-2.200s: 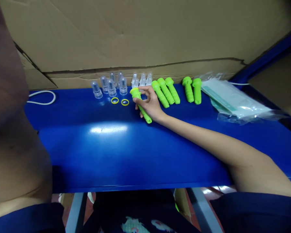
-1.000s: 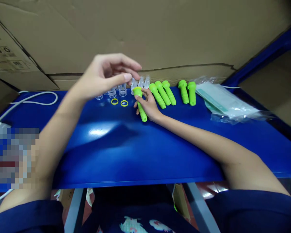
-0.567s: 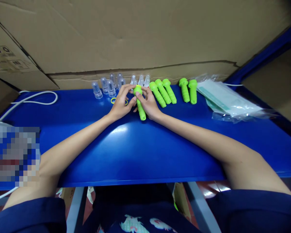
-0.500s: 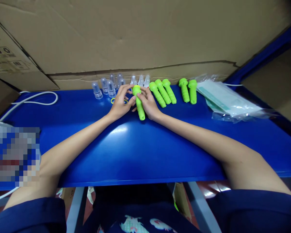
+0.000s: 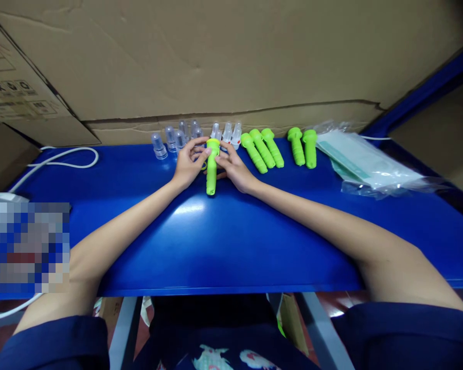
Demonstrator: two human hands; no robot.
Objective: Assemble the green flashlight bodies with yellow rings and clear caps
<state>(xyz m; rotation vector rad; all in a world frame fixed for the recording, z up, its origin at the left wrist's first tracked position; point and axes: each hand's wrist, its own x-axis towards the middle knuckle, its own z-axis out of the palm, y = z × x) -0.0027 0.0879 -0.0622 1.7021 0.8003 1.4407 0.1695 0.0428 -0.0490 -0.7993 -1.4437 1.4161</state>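
Note:
A lime-green flashlight point(image 5: 211, 172) is held between my two hands over the blue table, wide head away from me and narrow end toward me. My left hand point(image 5: 189, 163) grips its head from the left, with the thumb on the near side. From the right, my right hand point(image 5: 235, 168) has its thumb and fingers closed around the upper body. Part of a yellow ring point(image 5: 204, 166) shows behind my left fingers. Beyond my hands stand several clear plastic caps point(image 5: 159, 146) and several clear-topped pieces with white bases point(image 5: 236, 134).
Several more green flashlights point(image 5: 272, 146) lie to the right, two of them point(image 5: 309, 149) set apart. Farther right is a clear plastic bag point(image 5: 366, 159) with flat sheets. A white cable point(image 5: 73, 150) loops at left. Cardboard point(image 5: 216, 61) walls the back of the blue table point(image 5: 224, 246).
The flashlight's near end has swung left, so it now points nearly straight toward me. My right fingers have loosened and slid slightly along it. The whole view has shifted a little.

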